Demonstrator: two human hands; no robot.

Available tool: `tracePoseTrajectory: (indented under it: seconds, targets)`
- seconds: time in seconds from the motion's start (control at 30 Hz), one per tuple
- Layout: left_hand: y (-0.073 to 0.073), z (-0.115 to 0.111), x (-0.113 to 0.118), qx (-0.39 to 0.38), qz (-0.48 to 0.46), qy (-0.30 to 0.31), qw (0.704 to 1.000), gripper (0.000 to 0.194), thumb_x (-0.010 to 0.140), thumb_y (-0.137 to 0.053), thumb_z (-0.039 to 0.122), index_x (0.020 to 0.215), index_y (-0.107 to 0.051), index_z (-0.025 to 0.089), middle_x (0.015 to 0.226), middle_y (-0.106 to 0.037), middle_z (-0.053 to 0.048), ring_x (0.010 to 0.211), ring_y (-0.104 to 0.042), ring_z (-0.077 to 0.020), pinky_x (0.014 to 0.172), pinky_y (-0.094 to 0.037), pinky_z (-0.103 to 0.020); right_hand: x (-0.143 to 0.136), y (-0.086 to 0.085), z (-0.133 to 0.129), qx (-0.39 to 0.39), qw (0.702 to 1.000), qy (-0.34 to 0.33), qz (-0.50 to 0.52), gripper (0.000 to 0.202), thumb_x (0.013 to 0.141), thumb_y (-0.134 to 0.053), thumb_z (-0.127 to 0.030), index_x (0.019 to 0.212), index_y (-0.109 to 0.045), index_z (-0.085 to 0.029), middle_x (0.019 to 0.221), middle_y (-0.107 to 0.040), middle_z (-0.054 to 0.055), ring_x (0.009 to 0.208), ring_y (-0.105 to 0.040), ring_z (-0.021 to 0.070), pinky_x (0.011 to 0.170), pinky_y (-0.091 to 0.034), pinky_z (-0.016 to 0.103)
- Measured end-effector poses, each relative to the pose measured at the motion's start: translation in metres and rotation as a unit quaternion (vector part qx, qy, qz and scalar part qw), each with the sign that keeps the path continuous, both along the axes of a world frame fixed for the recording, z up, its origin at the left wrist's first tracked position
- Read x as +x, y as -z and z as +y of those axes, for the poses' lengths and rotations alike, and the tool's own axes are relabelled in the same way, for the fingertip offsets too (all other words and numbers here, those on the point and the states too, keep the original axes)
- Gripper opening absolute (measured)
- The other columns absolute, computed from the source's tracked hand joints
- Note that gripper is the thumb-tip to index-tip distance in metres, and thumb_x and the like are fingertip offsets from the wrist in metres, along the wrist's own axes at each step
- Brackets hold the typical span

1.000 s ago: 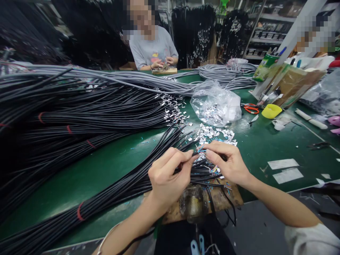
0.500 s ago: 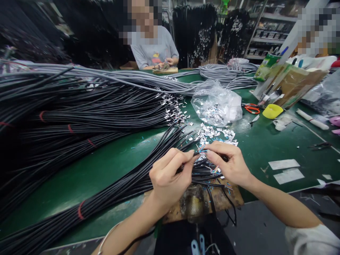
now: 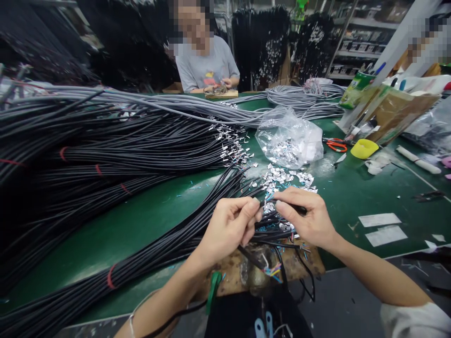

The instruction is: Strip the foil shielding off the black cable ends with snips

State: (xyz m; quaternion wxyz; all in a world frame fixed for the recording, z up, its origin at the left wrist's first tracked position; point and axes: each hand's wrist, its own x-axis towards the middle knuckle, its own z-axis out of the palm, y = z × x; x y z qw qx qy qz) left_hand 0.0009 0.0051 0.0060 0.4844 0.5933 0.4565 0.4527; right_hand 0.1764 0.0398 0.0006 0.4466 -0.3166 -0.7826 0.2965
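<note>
Cable (image 3: pixel 262 204), thin and black, bridges a small gap: the left hand (image 3: pixel 230 223) is clamped on its jacket by thumb and forefinger, the right hand (image 3: pixel 308 213) pinches blue wires (image 3: pixel 270 197) at its tip, though the fingers hide much of that grip. Doing this well calls for a firm left pinch close to the tip and light right fingertips, so no strand bends or breaks. Below the left hand, a second cable (image 3: pixel 251 256) ends in fanned coloured wires (image 3: pixel 273 271); foil scraps (image 3: pixel 276 174) lie on the table (image 3: pixel 165 202) beyond both hands
</note>
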Motion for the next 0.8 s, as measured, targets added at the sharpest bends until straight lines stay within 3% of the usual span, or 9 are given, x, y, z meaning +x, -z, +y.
tracePoseTrajectory:
  seconds: [0.17, 0.27, 0.33, 0.4, 0.5, 0.53, 0.6, 0.7, 0.8]
  targets:
    - [0.005, -0.004, 0.007, 0.085, 0.052, -0.115, 0.988, 0.024, 0.082, -0.059, 0.031, 0.065, -0.063, 0.014, 0.045, -0.052, 0.004, 0.034, -0.040, -0.0050, 0.034, -0.030, -0.017, 0.000, -0.005, 0.003, -0.076, 0.994, 0.055, 0.048, 0.017, 0.081, -0.063, -0.033, 0.085, -0.067, -0.018, 0.077, -0.063, 0.002, 0.063, -0.053, 0.0112, 0.055, -0.039, 0.025]
    - [0.009, -0.006, 0.011, 0.145, 0.107, -0.126, 0.976, 0.018, 0.080, -0.062, 0.026, 0.066, -0.066, 0.016, 0.049, -0.058, 0.002, 0.040, -0.047, -0.0068, 0.039, -0.036, -0.018, -0.002, -0.006, 0.004, -0.109, 0.992, 0.038, 0.052, 0.019, 0.074, -0.070, -0.035, 0.072, -0.063, -0.017, 0.068, -0.055, -0.001, 0.053, -0.040, 0.0079, 0.048, -0.030, 0.023]
    - [0.011, -0.005, 0.012, 0.171, 0.129, -0.121, 0.969, 0.017, 0.080, -0.062, 0.024, 0.066, -0.066, 0.016, 0.052, -0.060, 0.002, 0.043, -0.050, -0.0075, 0.041, -0.038, -0.018, -0.003, -0.003, 0.005, -0.133, 0.989, 0.025, 0.063, 0.023, 0.073, -0.071, -0.036, 0.068, -0.059, -0.017, 0.067, -0.052, -0.002, 0.055, -0.040, 0.0083, 0.050, -0.030, 0.024]
    - [0.012, -0.003, 0.010, 0.185, 0.145, -0.113, 0.965, 0.017, 0.081, -0.060, 0.023, 0.068, -0.066, 0.016, 0.053, -0.061, 0.001, 0.043, -0.050, -0.0075, 0.042, -0.037, -0.019, -0.004, 0.001, 0.006, -0.196, 0.976, -0.023, 0.096, 0.027, 0.075, -0.069, -0.041, 0.070, -0.057, -0.017, 0.064, -0.048, -0.003, 0.056, -0.041, 0.0090, 0.051, -0.031, 0.024]
    - [0.012, 0.002, 0.007, 0.162, 0.138, -0.077, 0.974, 0.025, 0.086, -0.053, 0.026, 0.065, -0.062, 0.015, 0.048, -0.055, 0.002, 0.038, -0.044, -0.0068, 0.040, -0.034, -0.019, -0.005, 0.008, 0.006, -0.308, 0.934, -0.137, 0.122, 0.031, 0.080, -0.059, -0.049, 0.076, -0.054, -0.019, 0.057, -0.037, -0.007, 0.047, -0.030, 0.0075, 0.045, -0.025, 0.023]
    - [0.011, 0.003, 0.007, 0.136, 0.124, -0.057, 0.981, 0.030, 0.087, -0.050, 0.029, 0.062, -0.060, 0.015, 0.044, -0.051, 0.003, 0.036, -0.042, -0.0065, 0.038, -0.032, -0.019, -0.006, 0.008, 0.007, -0.303, 0.932, -0.159, 0.117, 0.030, 0.081, -0.057, -0.049, 0.076, -0.053, -0.019, 0.057, -0.036, -0.007, 0.047, -0.029, 0.0077, 0.045, -0.024, 0.023]
    - [0.010, 0.004, 0.006, 0.067, 0.092, -0.017, 0.993, 0.038, 0.090, -0.045, 0.034, 0.057, -0.053, 0.016, 0.038, -0.043, 0.005, 0.032, -0.036, -0.0058, 0.035, -0.028, -0.019, -0.005, 0.008, 0.008, -0.203, 0.964, -0.152, 0.082, 0.025, 0.082, -0.058, -0.042, 0.074, -0.052, -0.019, 0.063, -0.042, -0.004, 0.054, -0.036, 0.0095, 0.050, -0.030, 0.025]
    - [0.008, 0.002, 0.007, 0.016, 0.071, 0.002, 0.997, 0.041, 0.089, -0.044, 0.040, 0.056, -0.050, 0.016, 0.037, -0.039, 0.005, 0.031, -0.033, -0.0050, 0.034, -0.024, -0.018, 0.002, 0.004, 0.018, -0.026, 0.998, -0.049, 0.022, 0.016, 0.083, -0.058, -0.025, 0.070, -0.050, -0.019, 0.071, -0.047, 0.000, 0.067, -0.043, 0.0126, 0.062, -0.035, 0.028]
    - [0.008, -0.002, 0.007, 0.023, 0.053, -0.010, 0.998, 0.041, 0.088, -0.046, 0.042, 0.056, -0.050, 0.015, 0.039, -0.039, 0.005, 0.033, -0.034, -0.0049, 0.034, -0.024, -0.018, 0.014, 0.001, 0.033, -0.050, 0.993, 0.082, 0.071, 0.017, 0.089, -0.048, -0.029, 0.074, -0.051, -0.021, 0.067, -0.044, -0.001, 0.059, -0.039, 0.0121, 0.056, -0.033, 0.028]
